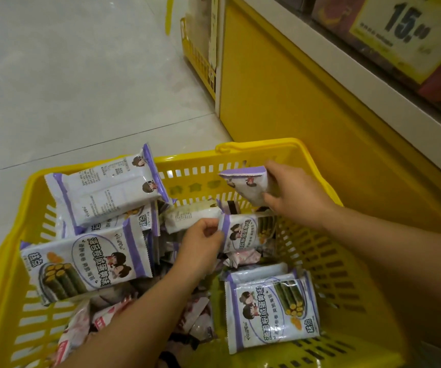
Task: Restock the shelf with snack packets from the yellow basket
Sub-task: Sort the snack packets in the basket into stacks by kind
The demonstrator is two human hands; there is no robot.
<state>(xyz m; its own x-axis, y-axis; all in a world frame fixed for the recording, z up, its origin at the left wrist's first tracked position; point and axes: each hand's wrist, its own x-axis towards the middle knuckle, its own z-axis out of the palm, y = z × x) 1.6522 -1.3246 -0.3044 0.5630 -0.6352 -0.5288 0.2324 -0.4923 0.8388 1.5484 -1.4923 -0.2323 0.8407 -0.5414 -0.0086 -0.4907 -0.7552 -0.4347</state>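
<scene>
Near centre frame, left fingers (211,230): curled, pinching the purple sealed end of the centre packet (246,232); the left hand (200,245) reaches in from the lower left.
Right fingers (273,167): curled over the top of the raised packet (248,185), thumb beneath it; the right hand (296,192) enters from the right of the frame.
Centre packet: lies on its side in the heap, just below the raised packet.
Raised packet: held above the heap near the basket's far wall, its serrated purple end pointing left.
Snack packets (86,264): glossy white pillow bags with purple bands at both crimped ends. Fronts show two dark-haired cartoon figures and green rolls with yellow centres; backs carry blocks of fine print.
Writing: large Chinese characters on the fronts, seen upside down or sideways; the fine print is too small to read.
Yellow basket (195,181): slotted plastic walls and a rounded rim, with a handle resting along the far rim. It fills the lower frame and holds all the packets.
Pink packets (76,333): crinkled, white and pink-red, low in the basket at lower left, under the purple ones.
Shelf (320,57): upper right, a white front edge above a plain yellow panel (293,107); the goods on it are blurred.
Price tag (400,25): pale yellow, with a bold dark "15", at top right.
Floor (68,75): pale glossy tiles, upper left.
</scene>
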